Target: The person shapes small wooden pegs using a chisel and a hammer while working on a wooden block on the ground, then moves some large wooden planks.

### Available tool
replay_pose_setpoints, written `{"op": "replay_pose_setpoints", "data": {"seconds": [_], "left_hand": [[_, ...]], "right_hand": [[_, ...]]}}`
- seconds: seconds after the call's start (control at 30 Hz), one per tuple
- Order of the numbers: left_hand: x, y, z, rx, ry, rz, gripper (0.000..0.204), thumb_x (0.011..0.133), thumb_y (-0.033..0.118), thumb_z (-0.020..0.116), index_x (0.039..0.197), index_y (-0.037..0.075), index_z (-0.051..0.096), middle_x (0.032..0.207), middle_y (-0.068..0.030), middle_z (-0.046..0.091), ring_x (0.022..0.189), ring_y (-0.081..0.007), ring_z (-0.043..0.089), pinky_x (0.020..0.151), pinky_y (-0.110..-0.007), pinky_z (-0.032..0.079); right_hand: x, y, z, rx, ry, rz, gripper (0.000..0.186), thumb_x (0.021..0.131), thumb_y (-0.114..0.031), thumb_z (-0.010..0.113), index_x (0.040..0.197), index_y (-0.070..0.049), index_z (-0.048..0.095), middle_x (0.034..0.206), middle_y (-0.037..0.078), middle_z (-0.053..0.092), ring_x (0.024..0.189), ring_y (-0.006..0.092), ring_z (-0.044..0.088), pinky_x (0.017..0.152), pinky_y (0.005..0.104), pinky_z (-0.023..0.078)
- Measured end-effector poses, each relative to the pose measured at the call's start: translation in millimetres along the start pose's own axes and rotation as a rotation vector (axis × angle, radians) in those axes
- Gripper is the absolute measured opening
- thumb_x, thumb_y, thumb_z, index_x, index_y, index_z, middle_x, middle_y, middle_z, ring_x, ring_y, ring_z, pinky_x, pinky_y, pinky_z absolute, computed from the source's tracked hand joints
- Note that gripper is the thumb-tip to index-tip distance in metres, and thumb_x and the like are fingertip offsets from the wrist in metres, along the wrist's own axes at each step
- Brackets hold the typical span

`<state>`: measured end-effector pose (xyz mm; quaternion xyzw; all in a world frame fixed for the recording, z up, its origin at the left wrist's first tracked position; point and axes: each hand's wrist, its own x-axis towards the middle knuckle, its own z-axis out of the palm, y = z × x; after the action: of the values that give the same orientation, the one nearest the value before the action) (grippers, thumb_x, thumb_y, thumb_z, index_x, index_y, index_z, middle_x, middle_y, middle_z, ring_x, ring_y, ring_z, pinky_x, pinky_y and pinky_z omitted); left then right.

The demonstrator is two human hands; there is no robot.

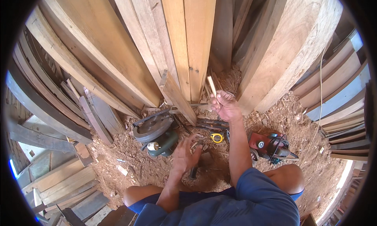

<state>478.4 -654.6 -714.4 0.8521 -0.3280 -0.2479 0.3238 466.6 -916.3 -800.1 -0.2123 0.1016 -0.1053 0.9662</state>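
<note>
My right hand (226, 105) is raised in front of the upright boards, its fingers closed on a thin, pale yellowish stick (212, 86) that points up and away. Lower and to the left, my left hand (186, 154) hovers with fingers curled and thumb apart, and I see nothing held in it. Close beside its thumb is a dark tool (194, 172) with a short handle, partly hidden, its kind unclear. A green circular saw (157, 133) rests on the floor left of that hand. Between my forearms lies a yellow tape measure (216, 137).
Tall planks (188, 41) lean ahead of me, and a short board (177, 98) slants against them. To the right sits a red power tool (267, 145) with a coiled black cord. Sawdust and shavings (129, 159) cover the floor. Stacked boards (66, 179) lie at the left.
</note>
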Motion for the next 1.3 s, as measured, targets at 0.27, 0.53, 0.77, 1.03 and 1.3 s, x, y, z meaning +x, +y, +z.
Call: {"op": "replay_pose_setpoints", "data": {"seconds": [0.27, 0.53, 0.77, 1.03, 1.3], "left_hand": [[-5.8, 9.4, -60.0, 0.132, 0.18, 0.051, 0.056, 0.091, 0.023, 0.065, 0.137, -0.002, 0.046, 0.123, -0.0217, 0.057, 0.113, -0.0364, 0.056, 0.098, -0.047, 0.045], [-21.1, -17.9, -31.3, 0.15, 0.036, -0.015, 0.012, 0.093, 0.016, 0.058, 0.092, 0.006, 0.053, 0.074, -0.0212, 0.065, 0.068, -0.0429, 0.064, 0.059, -0.053, 0.05], [-24.8, -3.1, -34.3, 0.064, 0.03, 0.011, 0.013, 0.092, 0.011, 0.061, 0.088, 0.003, 0.051, 0.072, -0.02, 0.061, 0.067, -0.0431, 0.061, 0.056, -0.049, 0.046], [-27.2, -9.8, -31.6, 0.068, 0.085, 0.055, 0.012, 0.09, 0.013, 0.063, 0.095, 0.005, 0.055, 0.072, -0.0182, 0.062, 0.065, -0.0403, 0.061, 0.056, -0.049, 0.048], [-20.9, -2.2, -31.0, 0.046, 0.059, 0.047, 0.012, 0.09, 0.012, 0.063, 0.095, 0.004, 0.055, 0.074, -0.0187, 0.063, 0.065, -0.0417, 0.061, 0.056, -0.051, 0.047]], "right_hand": [[-1.2, 10.2, 80.2, -1.417, -0.611, 0.42, 0.025, 0.092, -0.026, 0.062, 0.087, -0.003, 0.071, 0.073, 0.005, 0.067, 0.068, 0.0144, 0.062, 0.062, 0.0307, 0.048], [17.2, 2.6, 25.2, -1.37, 0.085, 0.396, 0.038, 0.09, -0.035, 0.064, 0.102, 0.0, 0.07, 0.087, 0.014, 0.073, 0.08, 0.0223, 0.07, 0.075, 0.0343, 0.057], [81.2, 39.7, -43.4, -2.366, 0.762, 0.031, 0.071, 0.088, -0.036, 0.065, 0.144, -0.001, 0.039, 0.138, 0.028, 0.045, 0.13, 0.0459, 0.042, 0.106, 0.0593, 0.032], [99.3, 18.8, -59.2, -2.251, 0.618, 0.25, 0.057, 0.081, -0.029, 0.072, 0.129, -0.001, 0.055, 0.12, 0.026, 0.06, 0.111, 0.038, 0.059, 0.09, 0.0492, 0.048], [24.0, 9.6, -53.0, -0.352, 0.493, -0.05, 0.034, 0.084, -0.012, 0.073, 0.115, -0.006, 0.061, 0.106, 0.013, 0.068, 0.083, 0.0254, 0.068, 0.071, 0.0439, 0.058]]}}
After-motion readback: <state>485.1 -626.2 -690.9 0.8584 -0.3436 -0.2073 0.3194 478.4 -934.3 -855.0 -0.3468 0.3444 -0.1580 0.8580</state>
